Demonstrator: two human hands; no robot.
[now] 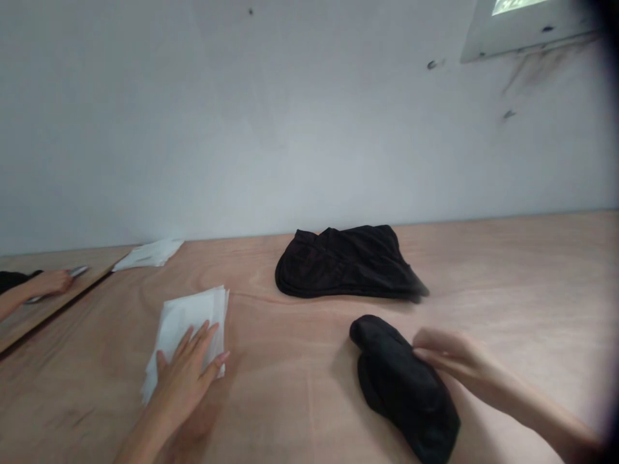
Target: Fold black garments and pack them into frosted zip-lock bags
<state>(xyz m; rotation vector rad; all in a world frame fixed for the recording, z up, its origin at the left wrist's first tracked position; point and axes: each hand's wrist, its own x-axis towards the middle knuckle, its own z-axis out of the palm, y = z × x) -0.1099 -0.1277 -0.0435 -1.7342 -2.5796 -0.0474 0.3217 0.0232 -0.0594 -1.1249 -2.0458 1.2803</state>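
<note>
My left hand [186, 367] lies with fingers spread on a stack of thin white sheets [193, 309] on the wooden table. On the right, my right hand [447, 354] pinches the edge of a folded black cloth piece [406, 386], which is tilted up off the tabletop. Whether this piece is a sock, a cap or something else I cannot tell. Farther back, beyond both hands, a pile of black cloth pieces [343, 264] with curved, layered edges lies flat.
Another stack of white sheets [149, 253] lies at the back left, beside a gap between two boards. At the far left, another person's hand [51, 282] holds a flat, light-edged object. A pale wall [271, 129] rises behind the wooden table [271, 399].
</note>
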